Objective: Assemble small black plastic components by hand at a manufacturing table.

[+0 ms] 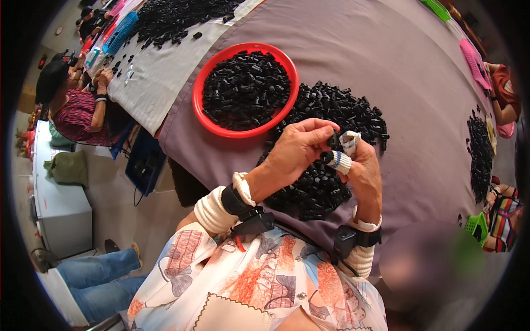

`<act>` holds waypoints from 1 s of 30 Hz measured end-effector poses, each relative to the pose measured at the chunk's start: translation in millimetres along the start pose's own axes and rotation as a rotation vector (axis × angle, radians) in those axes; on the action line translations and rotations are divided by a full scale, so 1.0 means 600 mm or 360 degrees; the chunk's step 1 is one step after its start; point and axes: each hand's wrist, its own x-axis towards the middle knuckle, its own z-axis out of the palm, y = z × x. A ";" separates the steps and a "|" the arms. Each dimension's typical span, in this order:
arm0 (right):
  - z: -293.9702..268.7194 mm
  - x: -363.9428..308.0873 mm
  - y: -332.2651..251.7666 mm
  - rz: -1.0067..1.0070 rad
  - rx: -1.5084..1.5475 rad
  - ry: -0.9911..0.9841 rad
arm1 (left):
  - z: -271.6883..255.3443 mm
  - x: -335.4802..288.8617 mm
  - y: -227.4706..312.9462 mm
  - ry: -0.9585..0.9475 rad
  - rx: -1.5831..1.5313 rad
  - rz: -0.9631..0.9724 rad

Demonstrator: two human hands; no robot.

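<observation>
My left hand (292,151) is closed in a pinch on a small black plastic part (333,140), thumb and forefinger at its side. Close against it, my right hand (365,171) has its fingers curled, with white cloth wraps (339,161) on two of them. Another dark round piece (327,157) shows at the right fingertips, so both hands meet around the parts. Beneath them spreads a heap of small black plastic parts (314,193), partly hidden by my hands. To the upper left of the heap stands a red basin (200,105) filled with similar black parts.
A mauve cloth (419,110) covers the table. Across a pale cloth at the far left lies another black heap (171,22), where a person (80,110) sits. More black parts (479,154) lie at the right edge, near other people and a green basket (476,227).
</observation>
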 end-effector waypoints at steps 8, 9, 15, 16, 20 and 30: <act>0.008 0.000 -0.002 -0.0213 0.0063 0.0184 | -0.007 0.004 -0.006 0.0153 -0.0009 -0.0071; 0.007 0.003 0.003 -0.0248 -0.0086 0.0153 | -0.003 0.003 -0.006 0.0146 -0.0031 -0.0089; 0.010 -0.003 0.006 -0.0274 -0.0032 0.0257 | 0.000 0.004 -0.008 0.0142 0.0030 -0.0110; 0.010 -0.003 0.006 -0.0274 -0.0031 0.0261 | -0.002 0.006 -0.010 0.0140 0.0031 -0.0113; 0.010 -0.003 0.006 -0.0271 -0.0081 0.0235 | -0.005 0.009 -0.016 0.0113 0.0043 -0.0047; 0.005 -0.006 0.004 -0.0050 0.0199 0.0238 | -0.005 0.002 -0.014 -0.0011 0.0093 -0.0031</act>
